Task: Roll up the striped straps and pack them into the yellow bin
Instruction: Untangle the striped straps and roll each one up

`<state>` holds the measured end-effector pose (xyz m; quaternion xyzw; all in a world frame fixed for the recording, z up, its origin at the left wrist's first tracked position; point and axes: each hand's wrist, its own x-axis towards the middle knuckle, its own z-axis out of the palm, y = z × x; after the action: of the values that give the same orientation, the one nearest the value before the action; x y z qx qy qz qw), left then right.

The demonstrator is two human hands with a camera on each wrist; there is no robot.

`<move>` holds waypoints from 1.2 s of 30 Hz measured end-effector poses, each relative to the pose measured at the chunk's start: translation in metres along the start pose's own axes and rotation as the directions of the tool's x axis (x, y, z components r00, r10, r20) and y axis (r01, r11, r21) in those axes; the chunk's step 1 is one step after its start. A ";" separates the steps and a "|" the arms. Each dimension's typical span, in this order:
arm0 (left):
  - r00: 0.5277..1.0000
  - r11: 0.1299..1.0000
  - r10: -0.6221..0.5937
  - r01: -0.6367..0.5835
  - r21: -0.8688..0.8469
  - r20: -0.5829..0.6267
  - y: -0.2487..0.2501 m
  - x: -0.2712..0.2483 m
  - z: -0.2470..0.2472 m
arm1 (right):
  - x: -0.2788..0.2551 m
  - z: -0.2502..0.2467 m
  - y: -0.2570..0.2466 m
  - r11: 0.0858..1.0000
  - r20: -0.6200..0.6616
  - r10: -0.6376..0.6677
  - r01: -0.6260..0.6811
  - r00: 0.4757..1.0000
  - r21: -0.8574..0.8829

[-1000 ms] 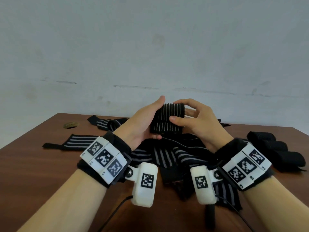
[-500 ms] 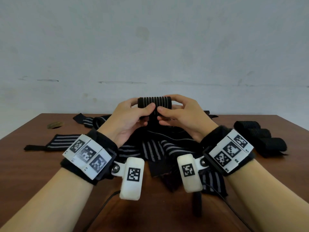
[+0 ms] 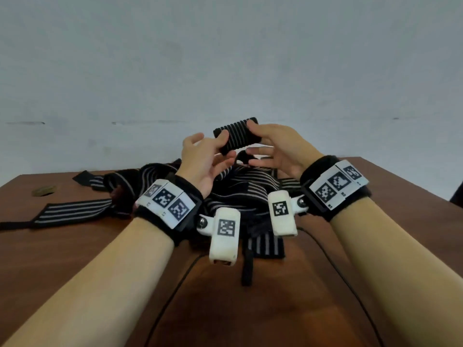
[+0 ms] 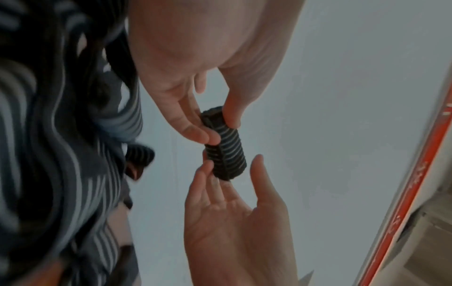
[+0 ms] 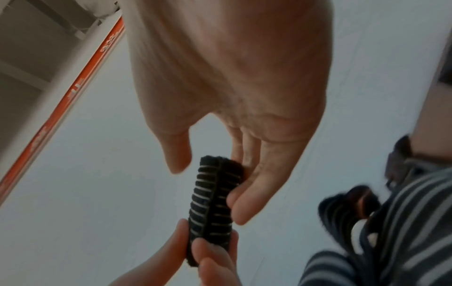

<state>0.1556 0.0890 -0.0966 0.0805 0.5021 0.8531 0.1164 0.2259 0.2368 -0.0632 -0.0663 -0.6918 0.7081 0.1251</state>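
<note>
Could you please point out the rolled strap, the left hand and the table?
Rolled strap (image 3: pixel 236 136), head view, striped middle.
Left hand (image 3: pixel 204 162), head view, palm.
Table (image 3: pixel 62 259), head view, bare wood.

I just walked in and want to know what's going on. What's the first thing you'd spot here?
A small rolled-up black strap with thin grey stripes is held in the air between the left hand and the right hand, fingertips pinching each end. Under the hands, a messy pile of unrolled black-and-grey striped straps lies on the brown wooden table.
</note>
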 end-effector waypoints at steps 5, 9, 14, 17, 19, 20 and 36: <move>0.958 0.970 -0.229 0.210 0.125 0.174 -0.058 -0.021 0.083 | -0.035 -0.093 0.007 0.999 -0.231 0.030 -0.025 0.972 0.026; 0.908 0.923 -0.362 0.318 0.215 0.212 -0.118 -0.037 0.127 | -0.063 -0.167 0.027 0.970 -0.337 0.169 -0.217 0.926 -0.109; 0.825 0.850 -0.523 0.486 0.204 0.214 -0.166 -0.051 0.156 | -0.077 -0.222 0.058 0.906 -0.484 0.258 -0.384 0.836 -0.180; 0.778 0.828 -0.552 0.470 0.305 0.301 -0.172 -0.058 0.162 | -0.069 -0.239 0.073 0.814 -0.562 0.264 -0.494 0.784 -0.306; 0.745 0.812 -0.569 0.444 0.378 0.349 -0.164 -0.061 0.160 | -0.064 -0.243 0.075 0.737 -0.580 0.291 -0.565 0.761 -0.372; 0.737 0.808 -0.571 0.427 0.406 0.361 -0.158 -0.062 0.157 | -0.063 -0.240 0.072 0.699 -0.583 0.299 -0.589 0.755 -0.405; 0.990 0.723 -0.082 -0.018 0.691 0.112 0.027 -0.028 -0.021 | -0.002 0.039 0.030 0.347 0.285 0.166 0.214 0.944 -0.913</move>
<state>0.1737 0.0510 -0.0840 0.1668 0.7755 0.5956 0.1265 0.2149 0.1984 -0.0920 0.0036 -0.9822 0.1828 -0.0419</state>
